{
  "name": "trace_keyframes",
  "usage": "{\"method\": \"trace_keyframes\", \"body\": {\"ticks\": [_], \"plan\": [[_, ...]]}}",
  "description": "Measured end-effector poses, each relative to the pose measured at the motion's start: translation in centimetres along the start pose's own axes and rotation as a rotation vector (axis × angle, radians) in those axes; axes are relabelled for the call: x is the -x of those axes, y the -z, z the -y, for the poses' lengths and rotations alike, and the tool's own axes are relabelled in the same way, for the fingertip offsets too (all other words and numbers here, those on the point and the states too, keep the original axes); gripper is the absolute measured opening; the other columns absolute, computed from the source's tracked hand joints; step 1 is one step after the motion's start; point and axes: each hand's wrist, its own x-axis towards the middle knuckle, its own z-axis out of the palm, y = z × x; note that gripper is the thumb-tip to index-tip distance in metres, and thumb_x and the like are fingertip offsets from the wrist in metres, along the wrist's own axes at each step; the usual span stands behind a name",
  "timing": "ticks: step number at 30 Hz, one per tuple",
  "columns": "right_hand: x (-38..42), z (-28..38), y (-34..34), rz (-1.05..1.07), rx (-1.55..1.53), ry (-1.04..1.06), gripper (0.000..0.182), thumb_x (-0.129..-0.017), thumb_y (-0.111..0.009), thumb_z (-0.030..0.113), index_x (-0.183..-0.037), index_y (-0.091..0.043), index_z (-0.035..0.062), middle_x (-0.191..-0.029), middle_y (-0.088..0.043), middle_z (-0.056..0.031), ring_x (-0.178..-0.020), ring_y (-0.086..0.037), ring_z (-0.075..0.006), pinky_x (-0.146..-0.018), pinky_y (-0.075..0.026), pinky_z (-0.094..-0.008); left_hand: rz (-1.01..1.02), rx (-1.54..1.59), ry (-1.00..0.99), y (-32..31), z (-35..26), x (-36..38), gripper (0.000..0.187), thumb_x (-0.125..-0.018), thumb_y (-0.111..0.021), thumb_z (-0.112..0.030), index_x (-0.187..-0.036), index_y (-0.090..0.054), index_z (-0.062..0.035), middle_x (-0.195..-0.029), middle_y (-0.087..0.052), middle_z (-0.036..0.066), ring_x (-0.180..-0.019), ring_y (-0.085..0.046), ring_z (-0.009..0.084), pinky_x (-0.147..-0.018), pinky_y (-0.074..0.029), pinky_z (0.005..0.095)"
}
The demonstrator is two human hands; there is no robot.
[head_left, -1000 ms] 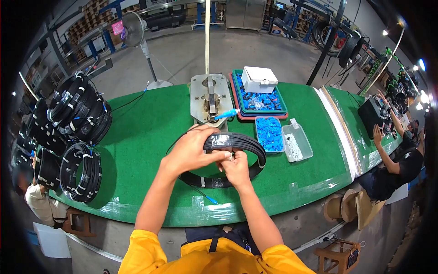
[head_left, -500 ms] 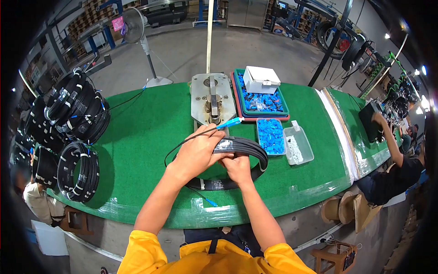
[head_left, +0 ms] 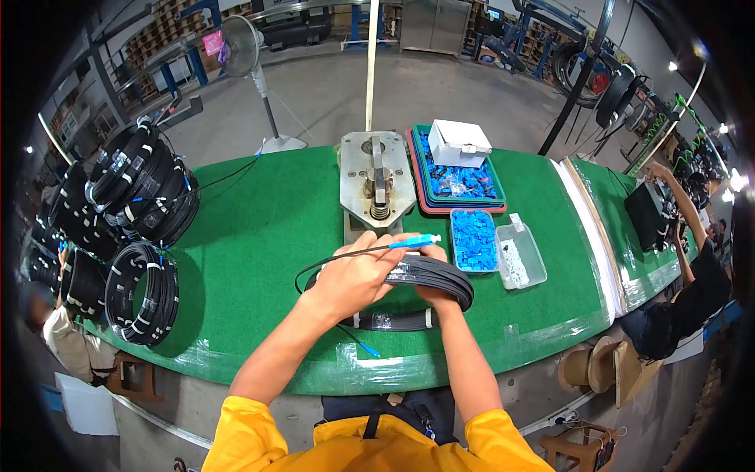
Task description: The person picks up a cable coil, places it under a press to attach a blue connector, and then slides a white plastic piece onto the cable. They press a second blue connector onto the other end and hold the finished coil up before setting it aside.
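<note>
A coil of black fibre optic cable (head_left: 452, 286), bound with clear tape and white ties, is held slightly raised over the green table. My left hand (head_left: 350, 277) is closed on its near-left side and on one cable end, whose blue connector (head_left: 415, 241) points right past the fingers. Partly behind the coil, my right hand (head_left: 437, 294) is closed around its right part; some of its fingers are hidden. The other cable end, with a second blue connector (head_left: 368, 350), hangs toward the table's front edge. Just beyond my hands stands a metal hand press (head_left: 377, 177).
Blue connector parts fill a clear tub (head_left: 474, 240) beside a tub of white pieces (head_left: 515, 263). Behind them, a white box (head_left: 460, 143) sits on stacked trays (head_left: 501, 197). Finished coils (head_left: 143, 293) stand at left. A co-worker's arm (head_left: 686, 206) reaches over a black box at right.
My right hand has shifted up and right along the coil, and its fingers now reach near the upper connector. The connector appears lower and more level. The whole view has shifted slightly.
</note>
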Motion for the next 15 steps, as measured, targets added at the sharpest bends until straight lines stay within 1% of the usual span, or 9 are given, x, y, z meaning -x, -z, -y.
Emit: {"method": "trace_keyframes", "body": {"ticks": [2,3,7,9,10,12,13,15], "plan": [[-0.62,0.07,0.14,-0.02,-0.243,0.026,0.016,-0.08,-0.073,0.006,-0.093,-0.066,0.0029,-0.101,-0.068,-0.0083,-0.09,-0.065,-0.0168,-0.081,-0.052,-0.0298,0.014,0.001,-0.018,-0.02,-0.42,-0.22,0.058,-0.069,-0.077,-0.015,-0.123,-0.059,-0.0082,-0.114,-0.061,0.008,-0.098,-0.059,0.0306,-0.079,-0.053,0.0439],[-0.65,-0.24,0.21,-0.008,-0.379,-0.03,0.021,-0.079,-0.076,0.009,-0.097,-0.067,0.0028,-0.106,-0.069,-0.0095,-0.095,-0.064,-0.0165,-0.084,-0.052,-0.0296,-0.002,-0.002,-0.03,-0.15,-0.48,-0.27,0.056,-0.069,-0.076,-0.014,-0.123,-0.06,-0.0079,-0.113,-0.06,0.006,-0.096,-0.059,0.0289,-0.077,-0.053,0.043],[-0.82,-0.85,0.42,-0.022,-0.402,0.01,0.026,-0.079,-0.077,0.01,-0.101,-0.067,0.0027,-0.105,-0.068,-0.0103,-0.095,-0.065,-0.0169,-0.083,-0.052,-0.0295,-0.01,-0.014,-0.05,-0.42,-0.67,-0.62,0.054,-0.07,-0.075,-0.013,-0.121,-0.061,-0.0078,-0.113,-0.061,0.005,-0.094,-0.058,0.0282,-0.076,-0.054,0.0423],[-0.85,-0.85,0.37,-0.052,-0.31,0.078,0.025,-0.078,-0.077,0.012,-0.1,-0.068,0.0027,-0.105,-0.068,-0.0106,-0.094,-0.065,-0.0179,-0.083,-0.052,-0.0299,-0.007,-0.025,-0.023,-0.17,-1.05,-0.7,0.044,-0.07,-0.075,-0.014,-0.112,-0.065,-0.0061,-0.114,-0.063,0.006,-0.101,-0.059,0.0256,-0.08,-0.055,0.0393],[-0.89,-0.85,0.36,-0.052,-0.312,0.079,0.025,-0.078,-0.077,0.012,-0.1,-0.068,0.0027,-0.105,-0.068,-0.0106,-0.094,-0.065,-0.0179,-0.083,-0.052,-0.0299,-0.007,-0.026,-0.023,-0.23,-0.97,-0.66,0.044,-0.07,-0.075,-0.014,-0.112,-0.065,-0.0061,-0.114,-0.063,0.006,-0.101,-0.059,0.0256,-0.08,-0.055,0.0393],[-1.11,-0.74,0.3,-0.049,-0.242,0.104,0.024,-0.078,-0.078,0.013,-0.097,-0.068,0.0025,-0.104,-0.069,-0.0104,-0.094,-0.066,-0.0187,-0.082,-0.052,-0.0305,-0.035,-0.026,-0.045,-0.44,-0.63,-0.53,0.051,-0.07,-0.074,-0.012,-0.12,-0.062,-0.0076,-0.113,-0.062,0.006,-0.091,-0.058,0.0284,-0.074,-0.054,0.0419],[-1.14,-0.58,0.29,-0.049,-0.244,0.104,0.024,-0.078,-0.078,0.013,-0.097,-0.068,0.0025,-0.104,-0.069,-0.0104,-0.094,-0.066,-0.0187,-0.082,-0.052,-0.0305,-0.034,-0.027,-0.045,-0.4,-0.59,-0.46,0.051,-0.07,-0.074,-0.012,-0.12,-0.062,-0.0076,-0.113,-0.062,0.006,-0.091,-0.058,0.0284,-0.074,-0.054,0.0419],[-1.18,-0.17,0.34,0.004,-0.11,0.124,0.01,-0.087,-0.067,0.011,-0.094,-0.063,0.004,-0.108,-0.066,-0.0147,-0.099,-0.063,-0.0229,-0.088,-0.051,-0.0345,-0.035,-0.036,-0.036,-0.31,-0.54,-0.4,0.05,-0.07,-0.074,-0.012,-0.119,-0.062,-0.0075,-0.112,-0.063,0.006,-0.09,-0.059,0.029,-0.075,-0.054,0.0415]]}}
